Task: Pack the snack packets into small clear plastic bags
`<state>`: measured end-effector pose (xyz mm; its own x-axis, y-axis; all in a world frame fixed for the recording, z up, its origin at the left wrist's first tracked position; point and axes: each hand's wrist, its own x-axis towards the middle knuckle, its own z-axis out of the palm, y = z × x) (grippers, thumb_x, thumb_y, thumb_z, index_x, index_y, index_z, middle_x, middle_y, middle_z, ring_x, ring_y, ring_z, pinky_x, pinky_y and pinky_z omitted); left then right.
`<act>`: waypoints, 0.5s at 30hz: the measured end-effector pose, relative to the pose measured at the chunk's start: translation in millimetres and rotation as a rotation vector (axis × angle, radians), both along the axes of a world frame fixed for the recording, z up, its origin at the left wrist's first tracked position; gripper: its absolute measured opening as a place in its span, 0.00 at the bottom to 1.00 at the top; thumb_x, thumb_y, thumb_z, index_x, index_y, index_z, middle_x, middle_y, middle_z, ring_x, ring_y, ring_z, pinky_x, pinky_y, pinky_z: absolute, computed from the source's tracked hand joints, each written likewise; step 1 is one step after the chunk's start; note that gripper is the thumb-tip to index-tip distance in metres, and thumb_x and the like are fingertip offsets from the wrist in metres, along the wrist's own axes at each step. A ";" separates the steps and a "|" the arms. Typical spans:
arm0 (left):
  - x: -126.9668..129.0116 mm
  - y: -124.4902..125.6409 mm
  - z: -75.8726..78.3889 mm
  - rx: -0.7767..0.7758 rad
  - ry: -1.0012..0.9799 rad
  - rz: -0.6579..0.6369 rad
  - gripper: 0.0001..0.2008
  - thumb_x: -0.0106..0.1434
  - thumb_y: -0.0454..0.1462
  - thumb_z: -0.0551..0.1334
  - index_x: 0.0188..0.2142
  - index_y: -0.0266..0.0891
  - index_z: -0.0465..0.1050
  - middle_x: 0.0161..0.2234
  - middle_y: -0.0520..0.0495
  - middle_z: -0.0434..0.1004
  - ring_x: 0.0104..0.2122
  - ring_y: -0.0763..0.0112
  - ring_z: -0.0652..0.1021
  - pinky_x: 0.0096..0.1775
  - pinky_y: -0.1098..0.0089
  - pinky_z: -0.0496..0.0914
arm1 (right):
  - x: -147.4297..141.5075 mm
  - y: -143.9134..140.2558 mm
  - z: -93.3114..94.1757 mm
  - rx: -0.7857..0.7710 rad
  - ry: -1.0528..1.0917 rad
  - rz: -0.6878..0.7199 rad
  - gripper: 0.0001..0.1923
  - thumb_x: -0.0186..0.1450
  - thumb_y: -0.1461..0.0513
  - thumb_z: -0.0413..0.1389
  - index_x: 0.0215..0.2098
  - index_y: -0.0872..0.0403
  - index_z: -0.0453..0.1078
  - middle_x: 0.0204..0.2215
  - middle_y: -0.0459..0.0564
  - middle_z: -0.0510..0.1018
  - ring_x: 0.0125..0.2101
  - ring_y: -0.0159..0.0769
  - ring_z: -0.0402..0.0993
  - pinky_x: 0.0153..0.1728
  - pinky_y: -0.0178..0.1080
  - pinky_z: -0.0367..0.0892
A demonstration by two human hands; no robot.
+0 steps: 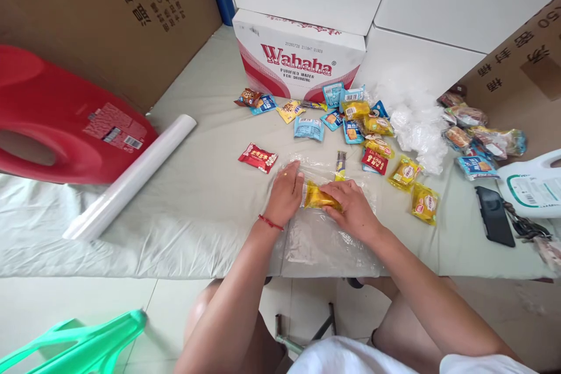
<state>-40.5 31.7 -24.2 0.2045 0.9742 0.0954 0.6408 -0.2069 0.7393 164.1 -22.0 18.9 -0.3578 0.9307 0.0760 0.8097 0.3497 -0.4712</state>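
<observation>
Cloth-covered table [184, 198]; red jug [56, 117] and film roll [131, 175] far left of hands. Left hand [286, 193] flat on clear bag [319, 234]; right hand [353, 209] grips yellow packet [316, 196] between them. Snacks [372, 128] beyond, phone [494, 215] right.

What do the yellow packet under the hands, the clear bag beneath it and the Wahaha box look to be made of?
Yellow packet: glossy plastic or foil wrap, judging by its shine and crinkles. Clear bag: thin transparent plastic film, wrinkled, with the cloth showing through. Wahaha box: matte printed cardboard, probably, given its folded edges and flat faces.
</observation>
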 end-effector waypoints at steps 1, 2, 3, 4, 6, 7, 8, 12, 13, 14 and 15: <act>0.9 -1.2 3.0 -0.013 0.000 -0.004 0.28 0.75 0.47 0.44 0.66 0.34 0.62 0.66 0.33 0.67 0.68 0.56 0.65 0.69 0.50 0.58 | -2.5 -0.2 -2.0 -0.004 -0.028 -0.010 0.20 0.70 0.57 0.57 0.60 0.46 0.71 0.54 0.54 0.76 0.52 0.50 0.68 0.52 0.52 0.66; 1.9 -2.6 6.2 -0.025 0.004 -0.016 0.29 0.74 0.49 0.45 0.66 0.34 0.61 0.67 0.33 0.65 0.69 0.55 0.64 0.69 0.49 0.56 | -4.6 -0.6 -3.3 -0.005 -0.052 -0.018 0.21 0.70 0.57 0.57 0.60 0.46 0.71 0.54 0.54 0.76 0.52 0.50 0.67 0.52 0.52 0.65; 3.1 -4.2 9.1 -0.034 0.014 -0.034 0.31 0.74 0.50 0.47 0.67 0.34 0.60 0.68 0.33 0.63 0.69 0.55 0.63 0.69 0.47 0.54 | -6.0 -0.8 -3.6 -0.005 -0.069 -0.024 0.21 0.70 0.57 0.57 0.61 0.47 0.71 0.54 0.55 0.76 0.51 0.50 0.67 0.51 0.52 0.65; 4.2 -5.9 11.5 -0.041 0.029 -0.054 0.32 0.73 0.52 0.49 0.68 0.35 0.58 0.69 0.33 0.61 0.70 0.54 0.61 0.70 0.45 0.52 | -6.6 -0.9 -2.8 -0.007 -0.082 -0.024 0.21 0.70 0.58 0.57 0.61 0.47 0.71 0.54 0.55 0.76 0.51 0.51 0.67 0.50 0.52 0.65; 6.2 -8.7 14.4 -0.054 0.065 -0.080 0.35 0.70 0.54 0.53 0.69 0.35 0.56 0.70 0.32 0.58 0.71 0.53 0.58 0.70 0.43 0.48 | -4.6 1.0 2.7 -0.036 -0.072 0.008 0.22 0.69 0.56 0.59 0.61 0.48 0.71 0.54 0.55 0.76 0.51 0.50 0.68 0.51 0.51 0.65; 7.0 -9.7 14.8 -0.061 0.081 -0.083 0.36 0.69 0.54 0.54 0.69 0.35 0.56 0.71 0.32 0.58 0.71 0.52 0.58 0.70 0.43 0.47 | -2.1 3.7 7.0 -0.052 -0.036 0.028 0.22 0.69 0.55 0.59 0.60 0.48 0.71 0.54 0.55 0.77 0.50 0.49 0.69 0.51 0.51 0.66; 7.6 -10.3 14.6 -0.068 0.091 -0.082 0.37 0.69 0.54 0.56 0.68 0.35 0.56 0.71 0.31 0.58 0.71 0.52 0.58 0.70 0.43 0.46 | 1.2 8.0 11.8 -0.052 0.013 0.035 0.21 0.69 0.53 0.59 0.58 0.49 0.72 0.53 0.54 0.78 0.50 0.48 0.70 0.52 0.49 0.66; 9.3 -10.5 11.8 -0.072 0.090 -0.071 0.37 0.67 0.52 0.59 0.68 0.35 0.55 0.71 0.31 0.57 0.71 0.52 0.59 0.70 0.44 0.46 | 12.8 43.1 27.7 0.098 0.046 -0.055 0.19 0.72 0.53 0.53 0.56 0.52 0.73 0.51 0.55 0.78 0.53 0.47 0.70 0.57 0.47 0.64; 9.7 -10.3 11.3 -0.067 0.087 -0.064 0.37 0.66 0.52 0.59 0.68 0.35 0.56 0.70 0.31 0.58 0.71 0.52 0.60 0.70 0.44 0.46 | 13.3 55.2 29.0 0.120 -0.013 -0.068 0.20 0.72 0.54 0.53 0.58 0.54 0.72 0.52 0.56 0.78 0.54 0.48 0.69 0.58 0.48 0.62; 10.1 -10.2 10.9 -0.062 0.084 -0.055 0.37 0.66 0.52 0.59 0.67 0.35 0.56 0.70 0.30 0.58 0.70 0.52 0.60 0.70 0.44 0.47 | 12.3 67.6 29.2 0.111 -0.087 -0.064 0.22 0.72 0.54 0.54 0.60 0.55 0.70 0.53 0.58 0.77 0.55 0.50 0.67 0.58 0.48 0.62; 10.5 -10.0 10.7 -0.057 0.082 -0.046 0.37 0.66 0.52 0.60 0.67 0.34 0.57 0.69 0.30 0.60 0.70 0.51 0.61 0.70 0.45 0.47 | 10.1 79.6 28.4 0.073 -0.165 -0.051 0.25 0.71 0.55 0.55 0.62 0.57 0.68 0.53 0.59 0.77 0.55 0.51 0.67 0.58 0.48 0.61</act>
<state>-30.0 21.7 -13.5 0.2543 0.9669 0.0216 0.6900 -0.1970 0.6965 174.2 57.6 47.3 -0.3232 0.9422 0.0886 0.8915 0.3346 -0.3056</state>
